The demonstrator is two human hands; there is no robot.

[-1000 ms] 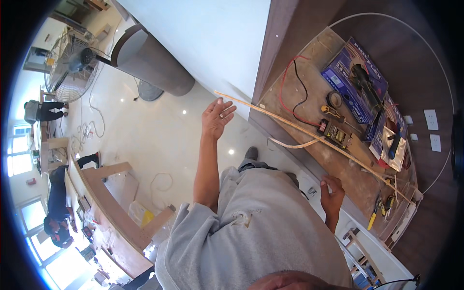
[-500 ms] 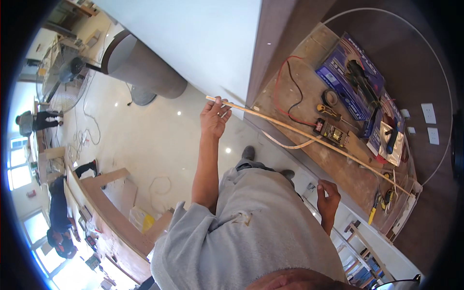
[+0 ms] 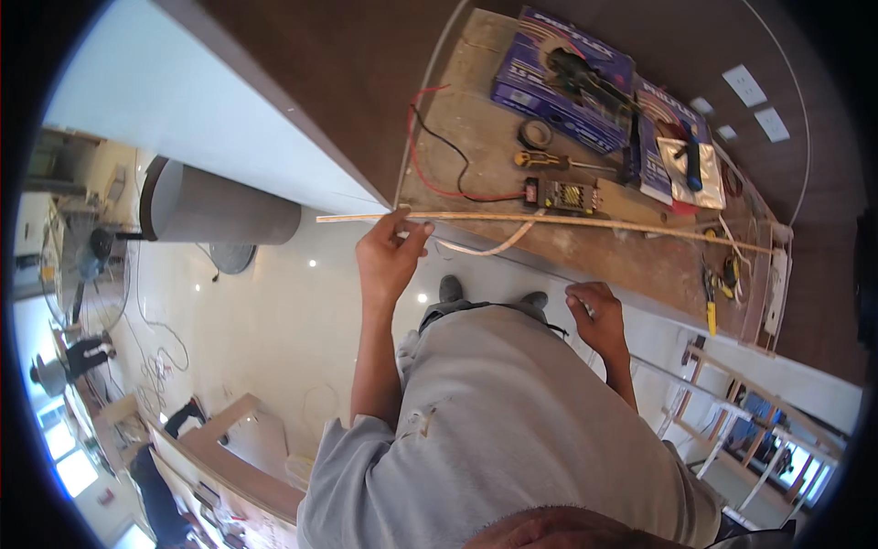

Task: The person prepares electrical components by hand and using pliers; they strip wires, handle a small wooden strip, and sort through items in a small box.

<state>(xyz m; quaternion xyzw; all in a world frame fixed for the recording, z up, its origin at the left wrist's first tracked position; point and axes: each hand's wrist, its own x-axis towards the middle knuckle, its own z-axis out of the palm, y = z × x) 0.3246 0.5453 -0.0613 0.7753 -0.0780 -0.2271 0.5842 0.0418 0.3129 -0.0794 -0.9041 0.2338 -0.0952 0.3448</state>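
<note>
A long, thin tan strip point(image 3: 512, 218) runs almost level from past my left hand to the right end of the wooden worktop. My left hand point(image 3: 390, 256) grips it near its left end, fingertips over the strip. Close to the worktop's front edge, my right hand point(image 3: 599, 320) hangs with loosely bent fingers, thumb and fingertips apart, nothing visible in it. Behind the strip lies a small perforated metal power supply point(image 3: 564, 195) with red and black wires. A curved tan strip point(image 3: 498, 249) bends down from beside it over the edge.
On the worktop point(image 3: 631, 261) are purple boxes point(image 3: 567, 82), a black tape roll point(image 3: 535, 134), a screwdriver point(image 3: 549, 160) and yellow-handled pliers point(image 3: 711, 306). A white panel point(image 3: 210, 110) borders it at left. A grey cylinder point(image 3: 229, 206) stands on the floor; another person point(image 3: 160, 494) is at lower left.
The view has swung, so the worktop appears farther left and the strip lies nearly level instead of slanting. More of the strip's end now sticks out left of my left hand.
</note>
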